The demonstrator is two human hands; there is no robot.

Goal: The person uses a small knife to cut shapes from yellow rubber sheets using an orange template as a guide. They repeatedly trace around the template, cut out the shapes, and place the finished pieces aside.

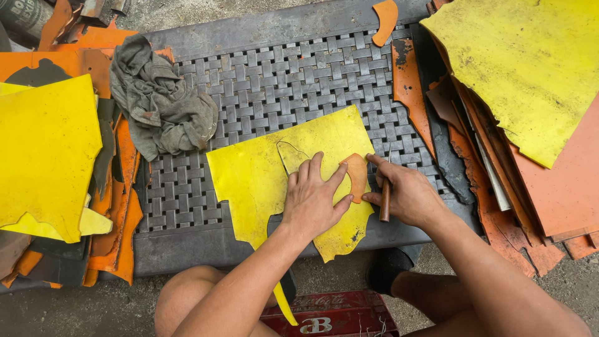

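Head view is showing the left hand (pixel 314 198) pressing flat on a small orange curved template (pixel 357 176) atop a ragged yellow leather sheet (pixel 262 181) lying on the dark woven-top bench (pixel 262 81). Just beside it, the right hand (pixel 405 193) is gripping a brown-handled tool (pixel 385 200). If the pressing fingers are easing, the template is likely sliding and the line wandering.

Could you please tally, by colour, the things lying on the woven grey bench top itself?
Yellow: 1, the flat yellow leather sheet under the left hand.
Orange: 2, the small tan-orange leather template pinned on it, and a curved orange leather scrap at the far edge.
Grey: 1, the crumpled grey cloth rag.
Brown: 1, the brown stick tool in the right hand.
Total: 5
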